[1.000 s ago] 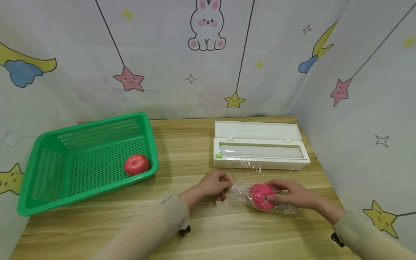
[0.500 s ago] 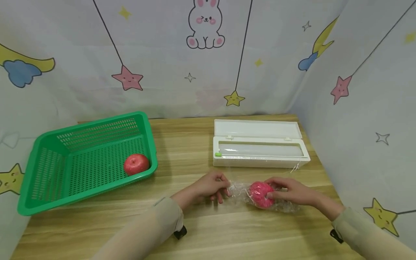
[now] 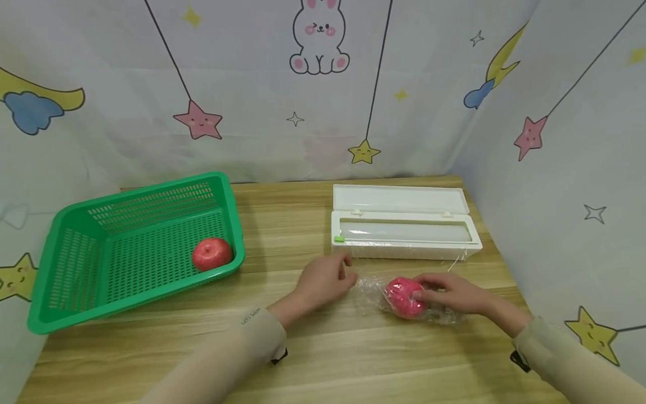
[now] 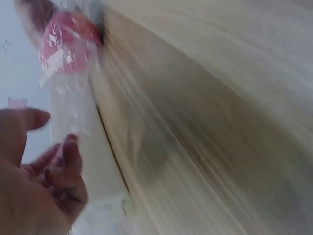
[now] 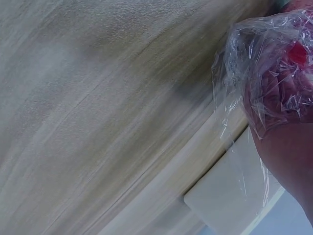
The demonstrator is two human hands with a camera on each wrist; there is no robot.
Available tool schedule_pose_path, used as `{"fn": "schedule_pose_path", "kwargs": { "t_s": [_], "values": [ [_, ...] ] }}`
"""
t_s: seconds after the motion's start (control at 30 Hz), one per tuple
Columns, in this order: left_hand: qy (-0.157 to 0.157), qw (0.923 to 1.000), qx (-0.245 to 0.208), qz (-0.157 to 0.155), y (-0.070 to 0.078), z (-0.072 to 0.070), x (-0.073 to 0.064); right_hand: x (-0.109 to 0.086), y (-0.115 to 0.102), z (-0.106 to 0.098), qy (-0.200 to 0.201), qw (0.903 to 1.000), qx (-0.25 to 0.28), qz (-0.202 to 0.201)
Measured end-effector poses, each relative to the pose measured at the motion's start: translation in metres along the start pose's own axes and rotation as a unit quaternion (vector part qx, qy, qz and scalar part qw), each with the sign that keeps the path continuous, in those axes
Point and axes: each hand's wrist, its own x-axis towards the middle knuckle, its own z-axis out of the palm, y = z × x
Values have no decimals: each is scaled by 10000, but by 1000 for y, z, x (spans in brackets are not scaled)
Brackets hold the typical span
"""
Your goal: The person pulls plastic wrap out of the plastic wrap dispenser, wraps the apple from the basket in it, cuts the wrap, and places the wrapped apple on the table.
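A red apple (image 3: 405,297) wrapped in clear plastic film (image 3: 372,292) sits low over the table in front of the film dispenser. My right hand (image 3: 451,292) grips it from the right, thumb on the near side; in the right wrist view crinkled film (image 5: 239,58) covers much of the fingers. Left of the apple, my left hand (image 3: 323,282) is near the loose film end. Its thumb and fingers are loosely bent and apart in the left wrist view, with nothing seen between them. The white dispenser (image 3: 404,251) stands with its lid up, a film roll inside.
A green plastic basket (image 3: 136,300) stands at the left of the wooden table, with another red apple (image 3: 212,254) in its near right corner. A small green slider (image 3: 339,239) sits at the dispenser's left end. Printed cloth walls (image 3: 252,84) border the table.
My left hand has moved slightly up toward the dispenser, its fingers now apart from the film end. My right hand keeps its grip on the wrapped apple, almost unmoved.
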Motion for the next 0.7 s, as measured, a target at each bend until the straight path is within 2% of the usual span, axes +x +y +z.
{"fn": "schedule_pose_path", "kwargs": {
  "t_s": [0.07, 0.13, 0.17, 0.23, 0.37, 0.47, 0.57, 0.7],
  "values": [
    [149, 9953, 604, 739, 10, 5, 0, 2, -2, 0, 4, 10000, -13, 73],
    [115, 9844, 986, 1450, 19, 12, 1, 4, -3, 0, 18, 9999, -11, 158],
    [80, 9780, 1193, 1710, 22, 16, 2, 5, -3, 0, 30, 9998, -13, 193],
    [48, 9663, 1594, 2023, 27, 25, 5, 6, -3, 1, 30, 9997, -4, 257],
    [83, 9491, 2281, 2172, 32, 40, 12, 8, -1, 2, 43, 9992, -51, 403],
    [146, 9437, 2533, 2124, 32, 49, 15, 9, -1, 2, 96, 9989, -21, 466],
    [265, 9455, 2525, 2040, 31, 55, 17, 7, -2, 2, 287, 9989, 3, 371],
    [447, 9539, 2317, 1856, 31, 58, 20, -1, -1, -1, 744, 9971, 150, 99]
  ]
}}
